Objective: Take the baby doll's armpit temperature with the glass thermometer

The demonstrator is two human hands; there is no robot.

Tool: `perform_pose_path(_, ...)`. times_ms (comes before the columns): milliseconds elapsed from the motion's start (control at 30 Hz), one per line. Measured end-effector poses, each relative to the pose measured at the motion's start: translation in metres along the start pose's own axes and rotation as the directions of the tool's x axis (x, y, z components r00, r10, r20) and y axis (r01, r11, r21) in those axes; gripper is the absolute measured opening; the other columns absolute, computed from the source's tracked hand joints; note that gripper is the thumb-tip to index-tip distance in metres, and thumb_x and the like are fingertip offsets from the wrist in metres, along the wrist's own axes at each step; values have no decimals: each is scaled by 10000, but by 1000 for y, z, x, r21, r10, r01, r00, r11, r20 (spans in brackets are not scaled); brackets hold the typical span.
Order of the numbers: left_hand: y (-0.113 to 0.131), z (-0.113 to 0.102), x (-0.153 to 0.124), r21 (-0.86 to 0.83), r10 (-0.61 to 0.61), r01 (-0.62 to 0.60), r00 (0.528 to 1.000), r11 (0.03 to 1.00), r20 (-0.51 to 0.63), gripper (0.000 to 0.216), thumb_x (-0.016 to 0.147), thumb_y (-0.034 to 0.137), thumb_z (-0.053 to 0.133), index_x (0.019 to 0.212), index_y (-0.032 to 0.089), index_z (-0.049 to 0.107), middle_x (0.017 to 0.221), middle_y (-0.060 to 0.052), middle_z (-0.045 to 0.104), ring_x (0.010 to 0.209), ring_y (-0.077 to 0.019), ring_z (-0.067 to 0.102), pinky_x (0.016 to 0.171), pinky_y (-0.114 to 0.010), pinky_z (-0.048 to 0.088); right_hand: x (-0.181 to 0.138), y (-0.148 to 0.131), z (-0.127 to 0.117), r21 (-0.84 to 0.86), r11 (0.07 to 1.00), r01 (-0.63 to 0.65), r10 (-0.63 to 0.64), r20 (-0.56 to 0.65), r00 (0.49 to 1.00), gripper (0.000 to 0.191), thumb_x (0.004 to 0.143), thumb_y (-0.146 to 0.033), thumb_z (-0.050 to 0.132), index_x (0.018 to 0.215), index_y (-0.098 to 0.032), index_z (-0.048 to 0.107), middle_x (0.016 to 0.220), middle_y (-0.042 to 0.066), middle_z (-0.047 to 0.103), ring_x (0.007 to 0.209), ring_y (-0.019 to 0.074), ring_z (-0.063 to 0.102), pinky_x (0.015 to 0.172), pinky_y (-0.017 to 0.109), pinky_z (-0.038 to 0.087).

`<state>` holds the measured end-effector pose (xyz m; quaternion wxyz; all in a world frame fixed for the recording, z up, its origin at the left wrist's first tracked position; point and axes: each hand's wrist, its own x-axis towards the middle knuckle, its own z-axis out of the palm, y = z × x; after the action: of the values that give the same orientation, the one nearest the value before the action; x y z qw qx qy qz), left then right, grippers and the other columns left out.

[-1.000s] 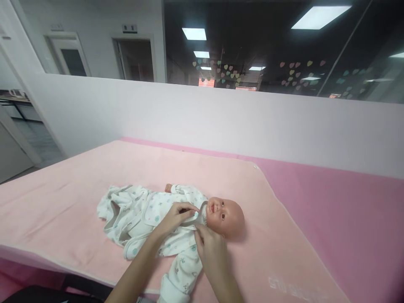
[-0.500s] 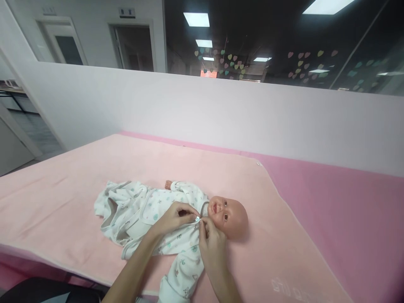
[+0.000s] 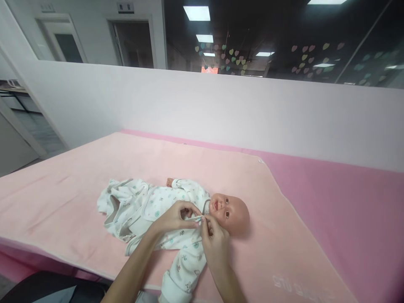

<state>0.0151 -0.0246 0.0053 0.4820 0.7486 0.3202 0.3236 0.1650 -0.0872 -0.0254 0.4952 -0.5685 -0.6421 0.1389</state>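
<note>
A baby doll (image 3: 235, 216) lies on its back with its head to the right, dressed in a white baby romper (image 3: 164, 202) with a small coloured print. My left hand (image 3: 179, 216) is closed, thumb and forefinger at the front edge of the romper just below the neck. Right beside it, my right hand (image 3: 217, 240) pinches the same edge near the doll's chin. The fingertips nearly meet and hide the exact spot they grip. One printed sleeve (image 3: 186, 269) stretches toward me; the doll's far hand (image 3: 169, 182) pokes out of the other cuff. The leg part of the romper lies bunched at left.
A peach-coloured blanket (image 3: 91, 158) lies under the doll, over a pink surface (image 3: 347, 189). Behind stands a white partition (image 3: 189, 105) with dark glass above. A black object (image 3: 63, 288) is at the lower left edge.
The view has shifted slightly. My left thumb and forefinger have spread a little, with the romper's edge lifted between them. My right hand stays pinched at the neckline.
</note>
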Motion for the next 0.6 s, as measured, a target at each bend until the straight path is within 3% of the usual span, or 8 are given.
perform_pose_path(133,-3,0,-2,61,-12,14,1000,998,-23,223,700,289,667,871,149,695,723,-30,609,662,-122,481,581,-212,384,0,0,0,1,1000,12,-12,-15,1000,253,876,-321,416,813,-174,612,591,9,611,466,105,522,495,195,381)
perform_pose_path(367,-4,-3,-1,-26,3,-3,1000,1000,15,232,774,323,587,870,132,677,805,-65,636,709,-148,535,632,-241,405,0,-2,0,-6,1000,19,-20,-61,998,234,860,-351,464,826,-165,602,550,-4,581,458,103,512,482,198,376)
perform_pose_path(600,2,3,-4,78,67,-63,996,995,-51,104,748,142,443,734,145,546,704,-7,538,672,-136,474,622,-236,370,-6,-2,2,8,999,52,-51,-64,997,197,853,-342,478,858,-170,574,473,-52,473,407,87,447,449,187,360)
